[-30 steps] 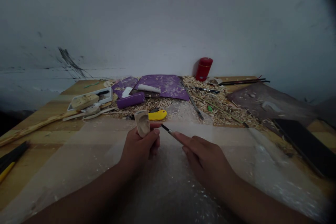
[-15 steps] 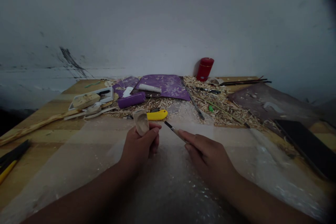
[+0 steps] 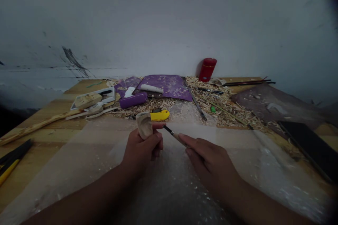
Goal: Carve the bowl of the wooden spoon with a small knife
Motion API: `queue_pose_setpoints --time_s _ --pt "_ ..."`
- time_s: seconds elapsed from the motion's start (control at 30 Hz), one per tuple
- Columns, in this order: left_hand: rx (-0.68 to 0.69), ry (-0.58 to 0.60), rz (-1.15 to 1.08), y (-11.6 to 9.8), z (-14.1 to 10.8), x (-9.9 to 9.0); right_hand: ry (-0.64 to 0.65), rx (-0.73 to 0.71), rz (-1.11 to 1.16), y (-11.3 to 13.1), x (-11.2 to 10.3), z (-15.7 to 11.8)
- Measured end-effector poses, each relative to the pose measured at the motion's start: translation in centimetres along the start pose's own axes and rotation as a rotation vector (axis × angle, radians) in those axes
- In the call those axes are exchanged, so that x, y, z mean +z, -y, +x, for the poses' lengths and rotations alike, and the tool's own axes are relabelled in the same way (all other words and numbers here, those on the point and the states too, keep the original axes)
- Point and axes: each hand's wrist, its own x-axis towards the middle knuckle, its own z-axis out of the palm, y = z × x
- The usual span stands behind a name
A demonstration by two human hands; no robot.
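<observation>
Pale wood block (image 3: 144,125): small, rounded carving piece, upright with a slight tilt, rising above the left hand's curled fingers.

Left hand (image 3: 142,149): closed around the block's lower part, fingers wrapped and thumb across its front.

Right hand (image 3: 208,158): fingers drawn together, pinching a slim carving tool (image 3: 173,134) with a pale handle and dark shaft.

Work in hand: the tool's dark tip points toward the block, close beside the left hand's fingertips; whether it touches the wood is hard to tell.

Room around the hands: a clear plastic sheet (image 3: 79,154) spreads beneath both hands, dotted with pale chips, its far edge just past the block.

Just beyond: a yellow utility knife (image 3: 160,115) lies close behind the block, at the edge of a drift of wood shavings (image 3: 219,112).

Left side: a long stick (image 3: 34,128) and a white tray (image 3: 92,98) rest on the wooden table (image 3: 50,112).

Right side: a black slab (image 3: 303,149) sits near the table's edge.

Far edge: a purple mat (image 3: 169,86) and a red canister (image 3: 207,69) stand before a scuffed white wall (image 3: 169,17).
</observation>
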Motion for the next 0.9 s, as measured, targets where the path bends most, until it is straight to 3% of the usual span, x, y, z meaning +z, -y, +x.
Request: queue_pose_setpoints --time_s 0.43,0.67,0.9 --pt "-0.017 -0.002 0.001 -0.1 -0.1 0.1 -0.002 0.039 -0.025 0.0 -0.3 0.2" --pt "0.002 0.007 0.015 0.3 0.0 -0.1 -0.102 0.029 -0.047 -0.4 -0.4 0.3" --pt "0.009 0.102 -0.019 0.4 0.0 0.1 -0.007 -0.076 0.037 1.1 -0.8 -0.7"
